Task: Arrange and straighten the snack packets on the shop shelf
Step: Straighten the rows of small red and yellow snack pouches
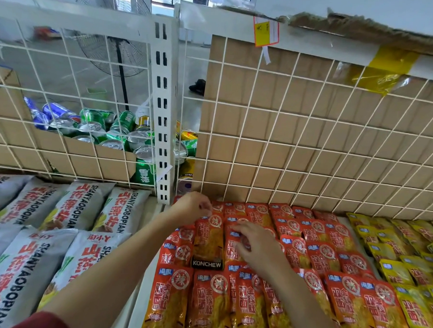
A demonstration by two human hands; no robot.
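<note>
Several red snack packets (314, 246) lie in overlapping rows on the shelf in front of me. My left hand (192, 205) is at the back left of the red rows, its fingers curled and pinching the top edge of a red packet (208, 241) with a black KONCHEW band at its bottom. My right hand (255, 243) lies on the neighbouring red packet (231, 250) in the middle rows, with bent fingers pinching its upper part.
Grey snack bags (56, 230) fill the shelf on the left, yellow packets (394, 251) on the right. A white wire grid (311, 143) backed with cardboard closes the rear. A slotted white post (162, 126) divides the bays. Drink cans (112, 130) lie behind the grid.
</note>
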